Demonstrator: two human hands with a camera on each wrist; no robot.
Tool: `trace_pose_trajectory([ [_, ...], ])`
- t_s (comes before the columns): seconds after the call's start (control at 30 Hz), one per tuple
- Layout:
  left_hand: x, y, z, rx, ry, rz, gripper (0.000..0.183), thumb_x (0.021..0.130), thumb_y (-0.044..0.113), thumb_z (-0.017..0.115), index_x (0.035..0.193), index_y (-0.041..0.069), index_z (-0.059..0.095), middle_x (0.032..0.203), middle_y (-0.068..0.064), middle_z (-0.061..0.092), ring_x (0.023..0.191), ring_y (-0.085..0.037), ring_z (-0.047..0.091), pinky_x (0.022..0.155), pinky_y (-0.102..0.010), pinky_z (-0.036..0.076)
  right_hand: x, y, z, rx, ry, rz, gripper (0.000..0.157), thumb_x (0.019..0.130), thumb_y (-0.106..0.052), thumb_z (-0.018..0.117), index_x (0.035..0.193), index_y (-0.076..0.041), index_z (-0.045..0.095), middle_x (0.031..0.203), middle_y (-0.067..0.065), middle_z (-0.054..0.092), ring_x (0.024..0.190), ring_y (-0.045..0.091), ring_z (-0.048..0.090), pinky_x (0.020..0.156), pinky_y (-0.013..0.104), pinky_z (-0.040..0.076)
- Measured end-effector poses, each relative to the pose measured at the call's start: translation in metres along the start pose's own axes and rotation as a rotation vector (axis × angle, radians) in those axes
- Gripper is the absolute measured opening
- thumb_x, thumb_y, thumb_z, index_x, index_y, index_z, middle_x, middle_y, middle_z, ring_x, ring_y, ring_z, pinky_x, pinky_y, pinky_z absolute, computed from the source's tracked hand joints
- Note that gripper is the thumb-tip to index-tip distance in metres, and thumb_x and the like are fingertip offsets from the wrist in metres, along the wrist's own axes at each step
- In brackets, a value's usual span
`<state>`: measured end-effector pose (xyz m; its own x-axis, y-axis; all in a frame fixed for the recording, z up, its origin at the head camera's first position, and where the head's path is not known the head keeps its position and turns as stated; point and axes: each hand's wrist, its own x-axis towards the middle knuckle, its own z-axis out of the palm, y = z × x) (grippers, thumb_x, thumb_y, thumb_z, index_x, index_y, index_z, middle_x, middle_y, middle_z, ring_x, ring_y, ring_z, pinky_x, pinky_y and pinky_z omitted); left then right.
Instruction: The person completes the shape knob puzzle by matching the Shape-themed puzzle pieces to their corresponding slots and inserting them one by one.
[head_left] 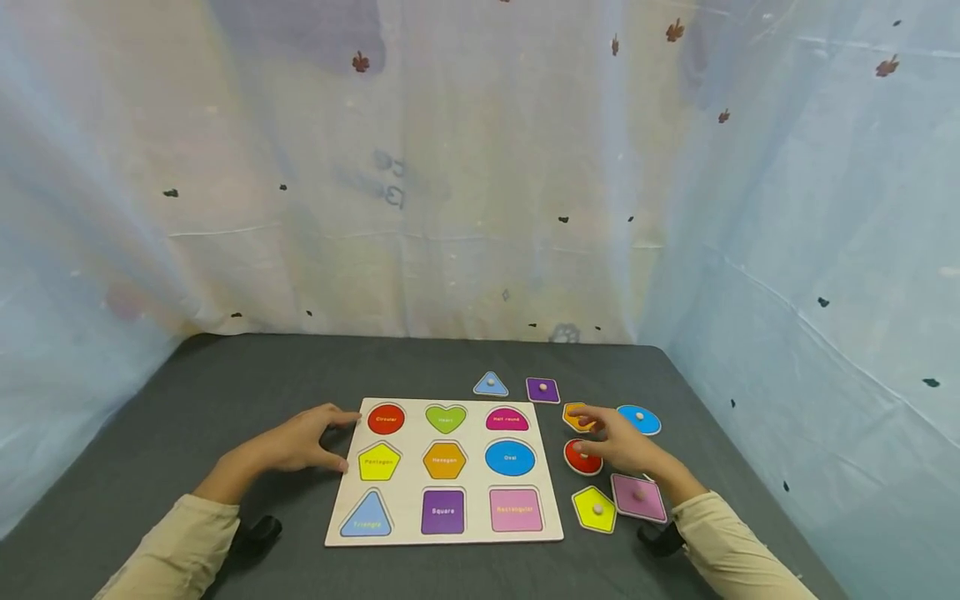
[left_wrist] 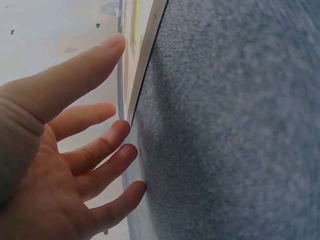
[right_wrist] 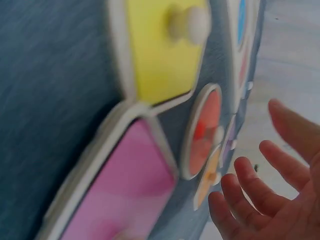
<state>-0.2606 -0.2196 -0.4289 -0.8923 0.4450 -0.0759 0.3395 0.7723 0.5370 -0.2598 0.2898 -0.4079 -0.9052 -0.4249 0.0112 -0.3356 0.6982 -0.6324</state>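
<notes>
A white shape-puzzle board (head_left: 406,532) lies flat with nine coloured, labelled shapes on it. My left hand (head_left: 300,440) is at its left edge, thumb and fingers spread and relaxed, the thumb right at the near part of that edge. In the left wrist view its fingers (left_wrist: 102,150) hold nothing. My right hand (head_left: 621,442) hovers over the red circle piece (head_left: 576,463) and the orange hexagon piece (head_left: 572,417), partly covering both. The right wrist view shows its fingers loosely extended, apart from the knobs of these pieces.
Other knobbed pieces lie around the board's right side: a yellow pentagon (head_left: 590,518), a pink rectangle (head_left: 648,507) touching it, and a blue oval (head_left: 630,413). Behind the board are a blue triangle (head_left: 483,389) and a purple square (head_left: 534,394). Hanging sheets (head_left: 450,275) border the grey table (head_left: 300,358).
</notes>
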Motion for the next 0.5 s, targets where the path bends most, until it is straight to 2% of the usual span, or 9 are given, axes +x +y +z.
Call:
trace_pose_trajectory([
  [0.13,0.0,0.0,0.001,0.011,-0.019,0.018,0.088,0.075,0.034,0.09,0.147,0.002,0.051,0.124,-0.013,0.059,0.117,-0.032,0.055,0.102,-0.058,0.044,-0.003,0.011,-0.003,0.025,-0.026,-0.023,0.05,0.09,-0.008,0.075,0.133,0.011,0.057,0.12,0.03,0.064,0.096,0.03,0.059,0.076,0.025,0.053],
  [0.27,-0.001,-0.001,0.001,0.03,-0.024,0.023,0.088,0.075,0.032,0.09,0.148,0.003,0.051,0.121,-0.012,0.058,0.114,-0.03,0.054,0.1,-0.055,0.045,-0.005,0.015,-0.004,0.06,-0.067,-0.061,0.046,0.092,-0.007,0.072,0.13,0.013,0.059,0.113,0.028,0.066,0.09,0.023,0.06,0.073,0.023,0.053],
  [0.5,0.0,-0.003,0.002,0.034,-0.03,0.002,0.089,0.074,0.032,0.091,0.148,0.004,0.051,0.122,-0.012,0.057,0.115,-0.031,0.052,0.103,-0.057,0.044,-0.006,0.017,-0.005,0.081,-0.12,-0.056,0.036,0.093,-0.006,0.07,0.125,0.011,0.064,0.099,0.02,0.068,0.08,0.016,0.056,0.067,0.021,0.05],
])
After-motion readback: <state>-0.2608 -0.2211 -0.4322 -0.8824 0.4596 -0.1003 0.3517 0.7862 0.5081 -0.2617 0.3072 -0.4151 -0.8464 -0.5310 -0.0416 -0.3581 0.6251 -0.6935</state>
